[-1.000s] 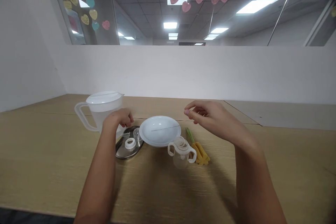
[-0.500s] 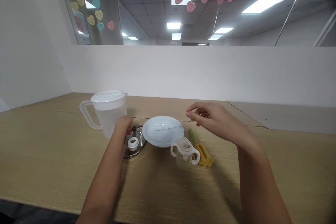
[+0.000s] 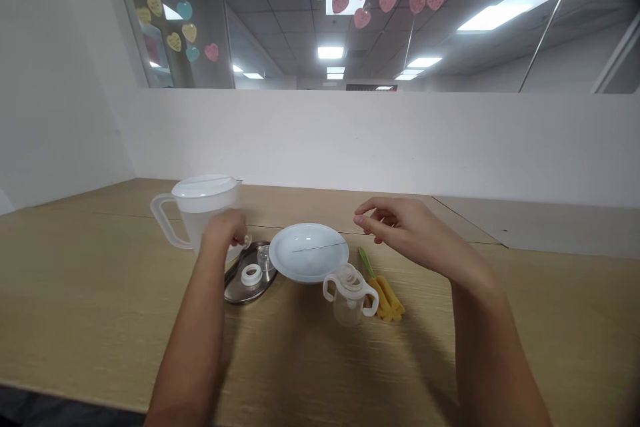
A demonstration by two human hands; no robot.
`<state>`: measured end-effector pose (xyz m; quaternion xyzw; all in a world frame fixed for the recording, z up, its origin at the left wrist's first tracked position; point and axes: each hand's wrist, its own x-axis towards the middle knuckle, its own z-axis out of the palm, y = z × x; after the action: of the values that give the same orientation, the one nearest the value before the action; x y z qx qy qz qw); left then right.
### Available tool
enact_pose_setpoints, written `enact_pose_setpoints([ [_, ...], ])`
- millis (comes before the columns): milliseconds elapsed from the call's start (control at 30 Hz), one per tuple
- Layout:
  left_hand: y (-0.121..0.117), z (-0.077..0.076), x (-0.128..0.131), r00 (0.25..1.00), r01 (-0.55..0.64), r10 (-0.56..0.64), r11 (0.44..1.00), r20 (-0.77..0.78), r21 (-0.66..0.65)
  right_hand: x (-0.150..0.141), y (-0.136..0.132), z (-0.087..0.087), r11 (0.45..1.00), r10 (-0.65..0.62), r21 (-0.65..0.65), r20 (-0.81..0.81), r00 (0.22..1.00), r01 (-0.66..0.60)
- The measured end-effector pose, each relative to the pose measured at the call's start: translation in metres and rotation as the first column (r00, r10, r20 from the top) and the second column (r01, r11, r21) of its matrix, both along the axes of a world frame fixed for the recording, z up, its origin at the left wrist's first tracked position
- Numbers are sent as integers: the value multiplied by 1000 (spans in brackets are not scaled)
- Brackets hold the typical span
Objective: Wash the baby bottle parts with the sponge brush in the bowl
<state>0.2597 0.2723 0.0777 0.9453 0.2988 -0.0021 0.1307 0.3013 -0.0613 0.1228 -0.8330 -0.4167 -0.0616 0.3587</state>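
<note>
My left hand (image 3: 227, 225) is closed above the left part of an oval metal tray (image 3: 234, 295), in front of the pitcher. A small clear piece (image 3: 247, 241) pokes out from its fingers, too small to name. On the tray lie a white screw ring (image 3: 251, 274) and a clear dome-shaped piece (image 3: 265, 256). To the right of the tray is a white bowl (image 3: 309, 253). In front of it stands a clear baby bottle (image 3: 349, 307) with two white handles. My right hand (image 3: 395, 219) hovers right of the bowl, fingers loosely bent and apart, holding nothing.
A translucent lidded pitcher (image 3: 193, 213) stands at the left behind my left hand. A yellow sponge brush (image 3: 389, 297) with a green handle lies right of the bottle. A white wall (image 3: 320, 140) rises at the table's (image 3: 310, 373) far edge.
My left hand has lifted and shifted left from the tray, with a small clear piece now showing in its fingers. More of the tray is visible. My right hand stays put.
</note>
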Motion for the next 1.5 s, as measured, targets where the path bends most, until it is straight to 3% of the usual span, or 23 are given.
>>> enact_pose_setpoints([
  [67,-8,20,-16,998,36,-36,999,52,-8,2,3,-1,999,-3,33,2,1000,3],
  [133,-26,38,-29,943,233,-218,972,251,-32,4,10,-4,997,10,72,-9,1000,-10],
  [233,-62,55,-38,817,490,-430,869,384,-71,6,27,-11,990,75,121,-5,997,-74],
  [333,-90,58,-34,708,651,-555,753,436,-99,7,42,-17,982,118,144,20,993,-120],
  [433,-101,55,-27,652,721,-614,683,445,-114,6,48,-20,974,156,162,21,988,-157],
  [533,-101,52,-23,654,725,-619,676,434,-130,5,48,-20,966,177,188,28,984,-179],
  [700,-103,51,-22,651,730,-608,666,456,-154,2,46,-19,974,98,202,24,995,-101],
  [1133,-108,50,-21,686,702,-573,682,449,-203,1,48,-18,990,63,120,88,994,-73],
  [1267,-100,51,-22,687,682,-583,724,434,-108,3,46,-19,993,31,107,133,991,-46],
  [1333,-85,47,-20,749,615,-551,785,369,-75,4,42,-18,991,-3,129,139,990,-15],
  [1400,-65,39,-15,863,484,-452,867,227,-116,6,38,-16,986,-40,166,133,990,18],
  [1500,-32,21,-5,987,144,-155,973,-46,-183,8,30,-14,971,-80,233,96,992,56],
])
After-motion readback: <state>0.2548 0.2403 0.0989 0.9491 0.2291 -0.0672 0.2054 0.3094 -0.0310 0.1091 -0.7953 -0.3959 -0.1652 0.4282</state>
